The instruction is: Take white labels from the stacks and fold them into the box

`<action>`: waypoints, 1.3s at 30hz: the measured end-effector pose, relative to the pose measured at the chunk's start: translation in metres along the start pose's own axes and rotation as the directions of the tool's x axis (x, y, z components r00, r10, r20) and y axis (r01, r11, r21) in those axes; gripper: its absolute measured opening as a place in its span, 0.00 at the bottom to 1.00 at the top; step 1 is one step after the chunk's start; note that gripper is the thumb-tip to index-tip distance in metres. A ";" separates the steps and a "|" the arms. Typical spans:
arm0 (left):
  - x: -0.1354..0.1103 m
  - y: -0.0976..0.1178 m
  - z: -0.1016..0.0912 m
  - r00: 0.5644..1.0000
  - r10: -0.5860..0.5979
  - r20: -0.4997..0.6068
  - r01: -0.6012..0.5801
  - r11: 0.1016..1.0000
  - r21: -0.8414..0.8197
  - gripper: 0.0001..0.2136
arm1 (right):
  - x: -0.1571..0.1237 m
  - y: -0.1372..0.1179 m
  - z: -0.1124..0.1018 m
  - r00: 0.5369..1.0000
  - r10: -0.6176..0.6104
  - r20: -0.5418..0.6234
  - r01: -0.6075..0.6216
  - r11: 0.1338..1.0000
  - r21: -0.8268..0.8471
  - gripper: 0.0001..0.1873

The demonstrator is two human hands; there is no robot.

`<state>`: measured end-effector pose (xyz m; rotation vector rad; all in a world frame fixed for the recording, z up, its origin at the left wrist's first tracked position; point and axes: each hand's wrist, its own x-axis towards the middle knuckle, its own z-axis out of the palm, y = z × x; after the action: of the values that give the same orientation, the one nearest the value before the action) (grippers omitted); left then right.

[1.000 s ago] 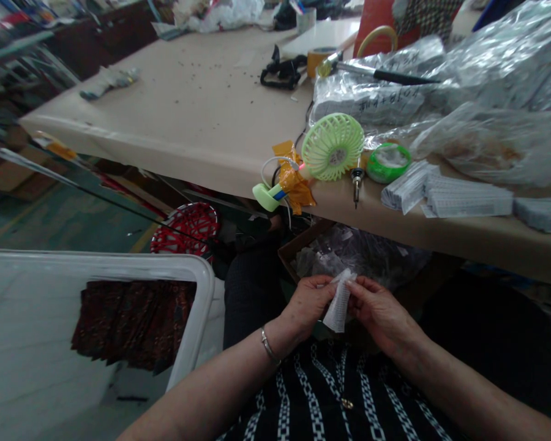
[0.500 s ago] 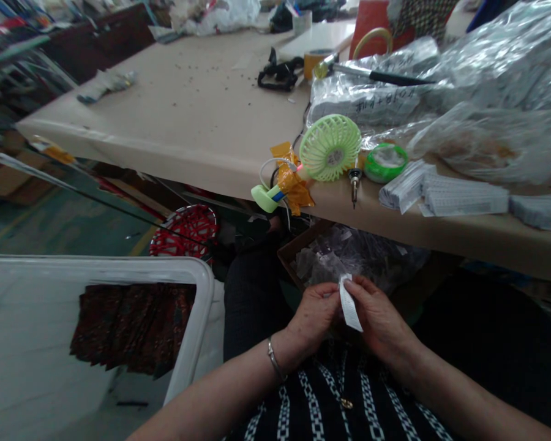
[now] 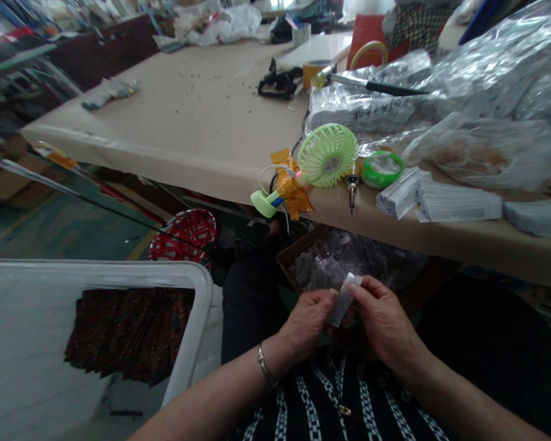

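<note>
Below the table edge, over my lap, my left hand (image 3: 308, 320) and my right hand (image 3: 382, 321) pinch a small white paper strip (image 3: 341, 299) between them. Both hands have their fingers closed on it; the strip stands tilted, its top end by my right fingertips. Just beyond my hands an open cardboard box (image 3: 299, 252) holds several clear plastic packets (image 3: 354, 262).
A beige table (image 3: 197, 122) carries a green mini fan (image 3: 327, 154), a soldering iron (image 3: 351, 187), a green tape roll (image 3: 381, 168), stacks of white strips (image 3: 441, 201) and plastic bags (image 3: 463, 98). A white bin (image 3: 87, 343) with dark patterned pieces stands at my left. A red basket (image 3: 183, 231) sits on the floor.
The strip has turned in my fingers, from hanging down from the right hand to lying tilted between both hands. The view has shifted slightly.
</note>
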<state>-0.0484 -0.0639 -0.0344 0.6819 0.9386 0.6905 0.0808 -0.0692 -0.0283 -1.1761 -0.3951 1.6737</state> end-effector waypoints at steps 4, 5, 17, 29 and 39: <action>0.001 0.007 0.004 0.999 0.022 0.040 -0.023 0.999 0.027 0.21 | -0.001 0.003 -0.003 0.997 -0.069 -0.016 0.068 0.996 -0.064 0.09; 0.002 0.009 0.006 0.999 0.016 0.027 -0.018 0.999 0.042 0.19 | -0.001 0.004 -0.004 0.996 -0.087 -0.028 0.085 0.994 -0.076 0.09; 0.000 0.011 0.016 0.997 -0.051 -0.062 0.060 0.988 0.142 0.18 | 0.002 -0.006 -0.004 0.996 -0.080 -0.042 0.073 0.986 -0.152 0.11; 0.003 0.006 0.020 0.994 -0.046 -0.099 0.060 0.988 0.144 0.17 | 0.009 -0.005 -0.012 0.997 0.022 -0.074 -0.023 1.000 -0.010 0.14; 0.001 0.003 0.025 0.990 -0.110 -0.085 0.118 0.987 0.106 0.19 | 0.008 0.003 -0.014 0.993 -0.087 -0.085 0.078 0.992 -0.099 0.11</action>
<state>-0.0265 -0.0672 -0.0217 0.6968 1.0871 0.5704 0.0910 -0.0670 -0.0416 -1.2834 -0.4657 1.5392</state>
